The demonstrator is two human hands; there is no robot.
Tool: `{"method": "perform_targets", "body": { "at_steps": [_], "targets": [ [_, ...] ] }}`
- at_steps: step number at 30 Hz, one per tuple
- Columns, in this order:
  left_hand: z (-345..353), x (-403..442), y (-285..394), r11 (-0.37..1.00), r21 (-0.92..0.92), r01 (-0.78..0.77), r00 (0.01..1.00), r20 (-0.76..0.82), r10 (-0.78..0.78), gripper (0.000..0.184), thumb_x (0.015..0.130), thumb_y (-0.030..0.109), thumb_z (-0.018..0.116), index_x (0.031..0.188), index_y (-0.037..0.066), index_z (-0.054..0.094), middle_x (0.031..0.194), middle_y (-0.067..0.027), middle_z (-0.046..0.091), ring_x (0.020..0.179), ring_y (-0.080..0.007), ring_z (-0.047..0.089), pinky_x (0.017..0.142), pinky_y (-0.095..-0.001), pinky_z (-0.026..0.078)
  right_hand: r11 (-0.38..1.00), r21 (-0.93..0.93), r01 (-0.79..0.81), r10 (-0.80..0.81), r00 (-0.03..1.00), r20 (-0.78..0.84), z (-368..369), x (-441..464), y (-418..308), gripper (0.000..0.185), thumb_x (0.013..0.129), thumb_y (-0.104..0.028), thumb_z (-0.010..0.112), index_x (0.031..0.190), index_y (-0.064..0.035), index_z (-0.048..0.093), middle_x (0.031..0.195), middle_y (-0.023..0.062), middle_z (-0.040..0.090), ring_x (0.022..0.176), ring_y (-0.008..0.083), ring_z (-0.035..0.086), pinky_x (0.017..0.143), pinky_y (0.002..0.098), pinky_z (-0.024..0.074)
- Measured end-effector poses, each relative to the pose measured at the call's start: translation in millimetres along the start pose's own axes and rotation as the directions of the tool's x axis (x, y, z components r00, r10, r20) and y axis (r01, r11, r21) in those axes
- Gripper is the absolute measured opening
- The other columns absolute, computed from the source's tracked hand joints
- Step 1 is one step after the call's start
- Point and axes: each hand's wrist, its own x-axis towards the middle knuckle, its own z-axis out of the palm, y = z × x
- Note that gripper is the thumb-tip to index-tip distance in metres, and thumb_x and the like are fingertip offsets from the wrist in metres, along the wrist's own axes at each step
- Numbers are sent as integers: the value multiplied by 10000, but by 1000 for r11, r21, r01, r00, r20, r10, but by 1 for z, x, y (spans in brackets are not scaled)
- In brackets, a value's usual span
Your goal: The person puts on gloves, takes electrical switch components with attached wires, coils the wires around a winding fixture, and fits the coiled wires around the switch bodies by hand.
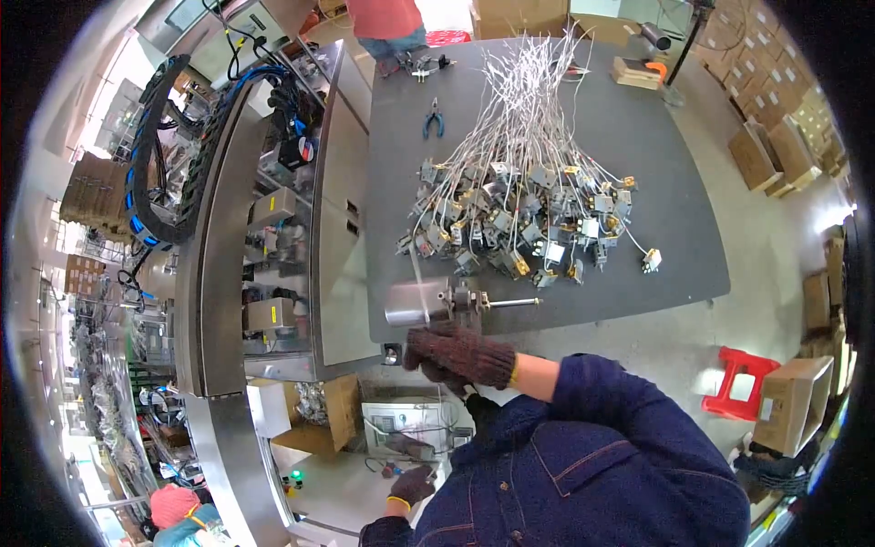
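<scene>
At the near edge of the dark worktop (661,210), a metal cylinder (415,303) with a thin rod (515,303) is placed, and just beside it the gloved right hand (465,356) is held; whether anything is grasped cannot be told. The gloved left hand (412,487) is lowered near a pale box (383,416), its grip also unclear. Beyond the cylinder, wired switch-like parts (510,223) are heaped, their white wires (524,109) bundled away from it.

A red plastic stool (731,366) is standing beside an open cardboard box (775,415); a black cable carrier (139,164) is curving at the left, and stacked cartons (773,59) are filling the upper right.
</scene>
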Motion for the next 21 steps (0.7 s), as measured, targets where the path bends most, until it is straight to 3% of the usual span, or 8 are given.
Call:
{"method": "perform_targets", "body": {
  "at_steps": [6, 8, 10, 13, 16, 18, 20, 21],
  "targets": [
    [43, -38, -73, 992, 123, -4, 994, 105, -9, 462, 679, 321, 582, 1087, 114, 648, 1080, -167, 646, 962, -347, 630, 826, -472, 499, 935, 283, -214, 208, 977, 51, 3, -11, 51, 473, 954, -472, 445, 1009, -36, 620, 686, 59, 573, 538, 146, 540, 492, 307, 473],
    [10, -38, -42, 976, 197, 96, 971, 197, -136, 412, 674, 328, 577, 1003, 107, 691, 1038, -174, 658, 956, -346, 634, 828, -464, 502, 895, -394, 209, -253, 965, -65, -15, -13, 70, 443, 922, -455, 511, 1066, -52, 628, 787, 124, 625, 691, 236, 619, 656, 370, 521],
    [6, -37, -37, 952, 217, 215, 916, 294, -273, 358, 675, 322, 576, 911, 86, 705, 966, -176, 672, 923, -357, 640, 811, -469, 505, 523, -836, 167, -398, 915, -66, -30, -50, 13, 350, 895, -336, 541, 1098, -66, 633, 871, 161, 639, 829, 287, 630, 762, 379, 505],
    [41, -19, -56, 960, 163, 225, 911, 313, -267, 353, 683, 347, 586, 876, 77, 706, 935, -186, 673, 892, -366, 645, 802, -465, 505, 226, -966, 124, -683, 727, -66, -87, -53, 6, 326, 858, -263, 543, 1094, -55, 629, 915, 184, 641, 835, 301, 637, 751, 382, 504],
    [101, 16, -97, 975, 202, 96, 959, 244, -145, 369, 724, 407, 577, 869, 94, 709, 959, -171, 672, 930, -346, 638, 814, -445, 500, -238, -958, -157, -164, 979, -120, -107, -40, 57, 317, 849, -340, 564, 984, -59, 619, 854, 199, 647, 806, 374, 653, 715, 450, 511],
    [110, 59, -106, 961, 197, -193, 926, 361, 112, 372, 759, 399, 557, 884, 77, 695, 991, -182, 661, 949, -351, 630, 836, -441, 496, -40, -988, 149, -107, 983, 152, -89, -57, 10, 298, 868, -345, 550, 983, -80, 625, 808, 184, 647, 760, 362, 654, 670, 449, 514],
    [-29, 32, 50, 971, 89, 221, 955, 183, -234, 351, 793, 364, 538, 934, 71, 667, 995, -199, 653, 950, -364, 626, 829, -452, 491, 117, -963, 242, -110, 967, 230, -77, -64, -68, 282, 888, -349, 536, 982, -101, 630, 762, 170, 646, 713, 349, 655, 626, 447, 516],
    [-17, 48, 45, 991, 56, 121, 988, 88, -125, 342, 803, 346, 532, 951, 64, 658, 1000, -208, 649, 954, -371, 622, 825, -457, 490, 12, -987, 161, -128, 979, 158, -93, -49, -60, 280, 891, -338, 527, 990, -97, 629, 772, 170, 647, 720, 339, 656, 624, 442, 518]
  ]
}}
